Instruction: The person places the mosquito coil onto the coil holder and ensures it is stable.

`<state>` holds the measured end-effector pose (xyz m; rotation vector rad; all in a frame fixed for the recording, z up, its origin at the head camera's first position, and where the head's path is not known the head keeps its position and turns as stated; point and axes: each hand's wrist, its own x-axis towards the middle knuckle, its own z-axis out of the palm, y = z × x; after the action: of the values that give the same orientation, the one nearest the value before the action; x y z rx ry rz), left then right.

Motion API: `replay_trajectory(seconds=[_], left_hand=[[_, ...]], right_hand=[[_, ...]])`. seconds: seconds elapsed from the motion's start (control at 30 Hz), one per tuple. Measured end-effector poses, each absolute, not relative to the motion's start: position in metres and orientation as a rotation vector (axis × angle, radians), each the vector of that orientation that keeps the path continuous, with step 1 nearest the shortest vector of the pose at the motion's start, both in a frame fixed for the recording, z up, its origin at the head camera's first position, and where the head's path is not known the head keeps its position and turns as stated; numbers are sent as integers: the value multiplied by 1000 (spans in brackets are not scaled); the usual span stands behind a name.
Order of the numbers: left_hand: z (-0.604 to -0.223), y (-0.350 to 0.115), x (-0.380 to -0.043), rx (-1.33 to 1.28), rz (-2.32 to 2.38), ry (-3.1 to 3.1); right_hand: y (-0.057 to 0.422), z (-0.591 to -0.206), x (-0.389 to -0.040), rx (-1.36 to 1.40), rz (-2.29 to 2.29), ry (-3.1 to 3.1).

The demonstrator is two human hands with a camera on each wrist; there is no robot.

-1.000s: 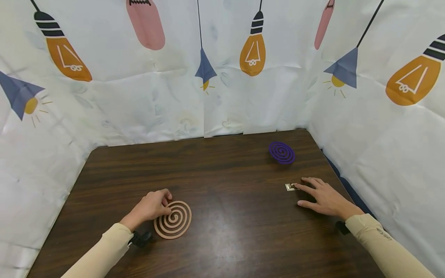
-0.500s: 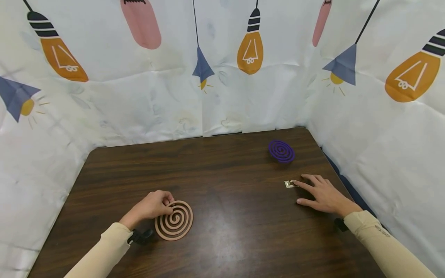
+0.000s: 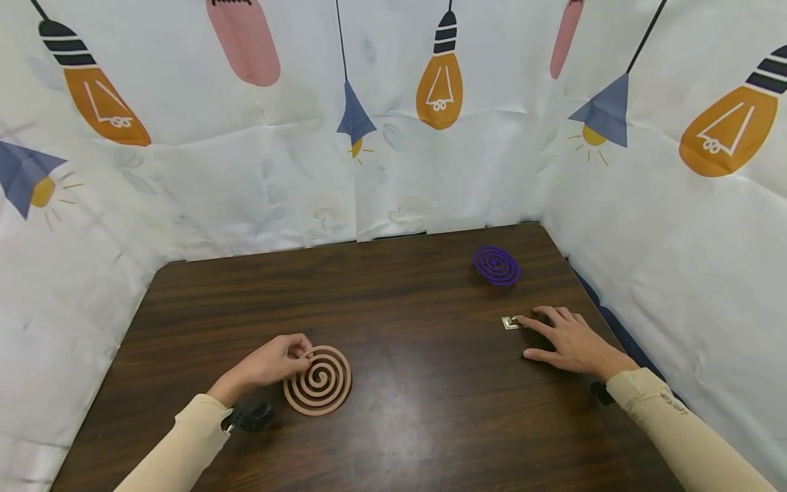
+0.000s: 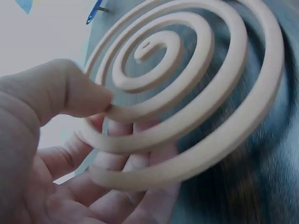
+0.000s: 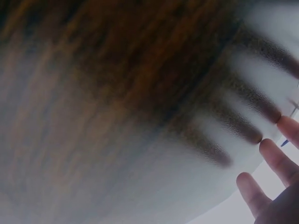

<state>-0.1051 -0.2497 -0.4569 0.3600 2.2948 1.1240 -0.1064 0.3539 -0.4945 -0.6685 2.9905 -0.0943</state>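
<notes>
A tan mosquito coil (image 3: 348, 376) is at the left of the table in the head view. My left hand (image 3: 266, 363) pinches its edge, and the left wrist view shows the thumb (image 4: 91, 100) over the coil (image 4: 205, 46) with the other fingers under it. The coil is tilted there, its lower side above the dark tabletop. At the right, my right hand (image 3: 572, 345) lies spread on the table, index fingertip on a small metal coil stand (image 3: 509, 322). In the right wrist view, its fingertips (image 5: 275, 156) meet the glossy surface.
A purple mosquito coil (image 3: 496, 265) sits near the table's back right corner, beyond the right hand. The dark wood-grain table (image 3: 393, 424) has fabric sheets (image 3: 277, 178) with printed lamps behind it and along both sides.
My left hand has raised the tan coil a little and shifted it to the right. The right hand stays at the metal stand. The head view has drifted slightly.
</notes>
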Motion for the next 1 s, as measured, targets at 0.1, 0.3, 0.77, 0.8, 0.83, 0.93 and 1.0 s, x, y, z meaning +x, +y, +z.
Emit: replay_trajectory(seconds=[0.1,0.3,0.77,0.8,0.83,0.93,1.0], left_hand=[[-458,-249,-106,329,1218,2220],[-461,-250,-106,314,1364,2066],[-469,-245,-107,274,1457,2013],[-469,-244,-106,268,1462,2016],[-470,-243,-106,258,1471,2012],[-473,-240,-106,236,1513,1983],[-474,-237,-106,223,1544,1966]], right_hand=[[354,-494,-107,-671,-85,2988],[353,-494,-107,-670,-66,2978],[355,-493,-105,-673,-81,2981],[355,-493,-105,-673,-83,2981],[355,-493,-105,-674,-86,2980],[354,-493,-105,-678,-86,2978],[354,-493,-104,-678,-77,2976]])
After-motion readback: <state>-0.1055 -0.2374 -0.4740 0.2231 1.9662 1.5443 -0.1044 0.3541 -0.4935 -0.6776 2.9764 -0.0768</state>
